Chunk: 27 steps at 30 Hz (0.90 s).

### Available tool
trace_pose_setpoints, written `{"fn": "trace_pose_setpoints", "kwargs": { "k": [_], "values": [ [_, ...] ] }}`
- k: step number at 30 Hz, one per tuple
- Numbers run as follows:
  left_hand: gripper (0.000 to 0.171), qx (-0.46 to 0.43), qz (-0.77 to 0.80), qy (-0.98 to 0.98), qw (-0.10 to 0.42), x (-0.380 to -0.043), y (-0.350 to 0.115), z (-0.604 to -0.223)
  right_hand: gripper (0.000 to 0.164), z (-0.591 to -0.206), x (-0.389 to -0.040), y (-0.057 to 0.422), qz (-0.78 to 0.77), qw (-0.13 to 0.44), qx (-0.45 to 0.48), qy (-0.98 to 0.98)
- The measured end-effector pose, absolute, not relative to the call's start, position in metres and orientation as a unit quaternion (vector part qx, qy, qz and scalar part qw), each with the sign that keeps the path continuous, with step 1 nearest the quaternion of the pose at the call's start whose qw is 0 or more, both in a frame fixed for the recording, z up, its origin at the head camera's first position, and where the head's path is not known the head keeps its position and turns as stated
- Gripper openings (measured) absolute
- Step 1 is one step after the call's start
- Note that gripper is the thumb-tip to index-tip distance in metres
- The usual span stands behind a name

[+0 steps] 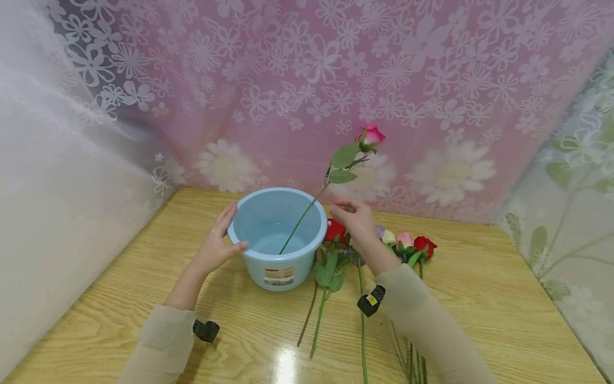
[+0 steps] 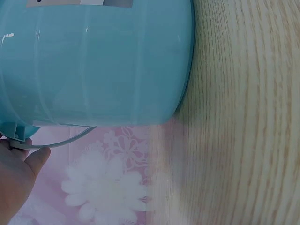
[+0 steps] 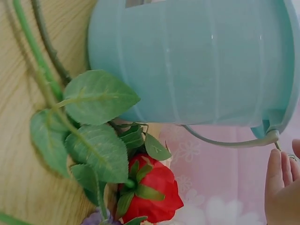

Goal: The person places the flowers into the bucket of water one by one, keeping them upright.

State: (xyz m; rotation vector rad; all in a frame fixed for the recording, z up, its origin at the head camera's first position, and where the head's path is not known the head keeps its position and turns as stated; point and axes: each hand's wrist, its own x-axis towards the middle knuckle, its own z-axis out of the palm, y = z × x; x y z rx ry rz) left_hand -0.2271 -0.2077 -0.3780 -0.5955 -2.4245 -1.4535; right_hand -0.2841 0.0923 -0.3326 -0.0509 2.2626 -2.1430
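on the table [image 1: 470, 298], toward the back edge and nearer the back left corner than the back right: a blue bucket [image 1: 304, 266], upright. could tip or slide, by guess, from a sideways pull on the rim, with so little inside for ballast. between the bucket and the right edge, heads toward the back edge: loose flowers [image 1: 323, 274]. could snag and drag one another if lifted, from overlapping so closely.

inside the bucket, leaning toward the back right corner: a long bright pink rose [image 1: 373, 134]. might roll along the rim or topple out, being top-heavy and only propped, at a stray brush or a jolt.

at the rim, on the side toward the left edge: the left hand [image 1: 218, 240], thumb over the lip and fingers round the outside, gripping the bucket; likely less steady with that grip slackened. just beside the rim, on the side toward the right edge: the right hand [image 1: 356, 217], fingers loosely bent, gripping nothing visible; whether touching the rose, impossible to tell.

counted: one table; one bucket, with one handle [image 3: 234, 144]; one pink rose inside; on the table, two red roses [image 1: 336, 230], one paler pink flower [image 1: 404, 239], one white flower [image 1: 388, 238], and purple flowers [image 1: 352, 257], too overlapped for a sure number; two hands; two small black wrist cameras [image 1: 206, 331].
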Motion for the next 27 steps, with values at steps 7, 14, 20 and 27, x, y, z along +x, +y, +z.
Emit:
{"fn": "trace_pose_setpoints", "kwargs": {
  "k": [7,14,20,27],
  "values": [
    [0.09,-0.21,-0.505,-0.827,0.13,-0.226,-0.208,-0.38,0.034,-0.338,-0.273,0.104,-0.675,0.022,-0.038,0.736],
    [0.09,-0.209,-0.501,-0.829,0.132,-0.228,-0.208,-0.38,0.036,-0.343,-0.263,0.116,-0.654,0.031,-0.059,0.754],
    [0.092,-0.208,-0.509,-0.827,0.123,-0.219,-0.203,-0.367,0.035,-0.347,-0.253,0.126,-0.648,0.035,-0.076,0.757],
    [0.09,-0.212,-0.505,-0.827,0.126,-0.221,-0.205,-0.371,0.034,-0.354,-0.239,0.143,-0.612,0.036,-0.071,0.787]
  ]
}}
